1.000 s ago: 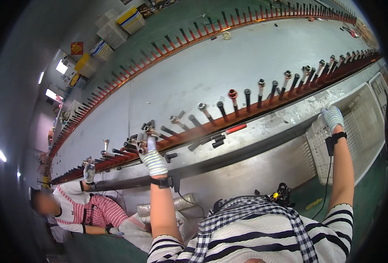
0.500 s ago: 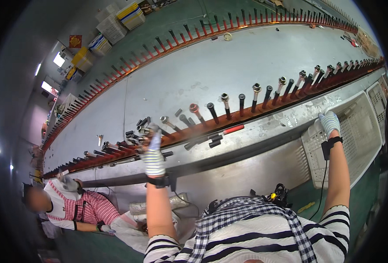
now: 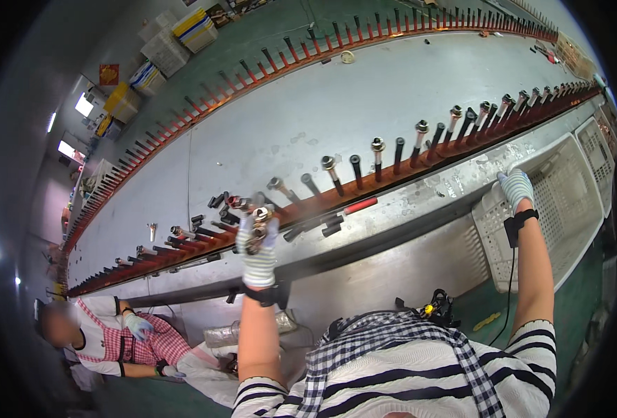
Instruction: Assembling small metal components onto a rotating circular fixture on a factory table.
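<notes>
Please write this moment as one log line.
left hand: holds small metal parts over peg rail | right hand: rests on white plastic crate

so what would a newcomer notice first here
Probably the long grey table curving across the view, each long edge lined with a rail of upright pegs. At the near rail, the gloved left hand holds small metal parts. The gloved right hand rests on a white crate at the right.

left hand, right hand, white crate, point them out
left hand (image 3: 257,244), head view, on the gloved back of the hand
right hand (image 3: 516,188), head view, on the glove's middle
white crate (image 3: 566,181), head view, on its bare mesh floor
</notes>
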Motion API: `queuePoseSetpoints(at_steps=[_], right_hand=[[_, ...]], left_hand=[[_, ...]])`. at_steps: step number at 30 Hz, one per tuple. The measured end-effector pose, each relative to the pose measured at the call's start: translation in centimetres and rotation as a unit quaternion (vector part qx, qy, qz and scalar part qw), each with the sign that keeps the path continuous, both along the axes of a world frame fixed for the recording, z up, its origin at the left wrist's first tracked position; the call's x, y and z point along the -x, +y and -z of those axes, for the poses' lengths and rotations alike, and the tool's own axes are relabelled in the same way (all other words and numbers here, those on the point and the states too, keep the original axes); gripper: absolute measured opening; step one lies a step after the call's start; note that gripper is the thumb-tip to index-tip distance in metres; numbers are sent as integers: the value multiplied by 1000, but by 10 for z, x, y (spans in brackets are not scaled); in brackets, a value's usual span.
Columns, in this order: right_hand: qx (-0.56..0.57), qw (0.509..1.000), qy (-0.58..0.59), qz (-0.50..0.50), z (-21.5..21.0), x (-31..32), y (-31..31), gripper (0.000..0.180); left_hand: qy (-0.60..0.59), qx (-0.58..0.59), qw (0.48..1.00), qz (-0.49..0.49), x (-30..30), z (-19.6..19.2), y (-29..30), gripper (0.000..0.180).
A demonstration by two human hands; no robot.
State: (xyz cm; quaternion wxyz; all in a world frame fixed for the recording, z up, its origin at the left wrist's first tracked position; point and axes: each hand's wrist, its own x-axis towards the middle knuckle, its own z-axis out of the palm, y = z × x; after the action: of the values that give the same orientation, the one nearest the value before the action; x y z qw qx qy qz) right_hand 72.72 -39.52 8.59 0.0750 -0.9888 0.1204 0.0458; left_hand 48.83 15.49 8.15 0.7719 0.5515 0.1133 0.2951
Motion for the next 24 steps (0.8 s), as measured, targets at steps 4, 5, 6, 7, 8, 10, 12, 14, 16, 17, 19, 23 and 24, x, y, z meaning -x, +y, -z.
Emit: queuePoseSetpoints(at_steps=[4,5,6,7,8,10,12,14,16,17,19,23,24], right_hand=[[-13,1000,-2,-6,-3,3,0,49],[-16,1000,0,-5,-4,5,2,49],[-26,1000,-9,-5,-4,7,3,48],[-26,1000,-10,0,-3,5,0,48],[-22,1000,-11,-6,-1,3,1,48],[-14,1000,-24,-1,-2,6,4,47],[-15,1000,-12,8,-2,5,-1,47],[-13,1000,6,10,-8,6,-3,46],[-18,1000,7,6,-8,4,0,46],[-19,1000,9,5,-7,6,-1,46],[-14,1000,5,3,-13,8,4,47],[-40,999,15,13,-5,2,-1,48],[-27,1000,4,8,-1,-1,-2,48]], left_hand=[[124,-362,919,-99,-30,12,-21,31],[124,-285,946,-92,-29,11,-19,32],[128,-266,949,-111,-28,9,-12,33],[131,-248,951,-129,-25,6,2,33],[87,-274,937,-197,-19,13,21,32],[-18,-316,912,-260,-14,1,37,27],[22,-455,845,-280,-8,-31,9,23],[6,-100,991,-91,-7,-16,2,18],[22,-482,870,-101,-19,-27,-50,21],[69,-360,930,-21,-27,-27,-72,21],[74,-415,907,20,-46,-5,-67,19],[73,-634,769,43,-53,-20,-54,17],[18,-643,766,-15,-52,-25,-51,18]])
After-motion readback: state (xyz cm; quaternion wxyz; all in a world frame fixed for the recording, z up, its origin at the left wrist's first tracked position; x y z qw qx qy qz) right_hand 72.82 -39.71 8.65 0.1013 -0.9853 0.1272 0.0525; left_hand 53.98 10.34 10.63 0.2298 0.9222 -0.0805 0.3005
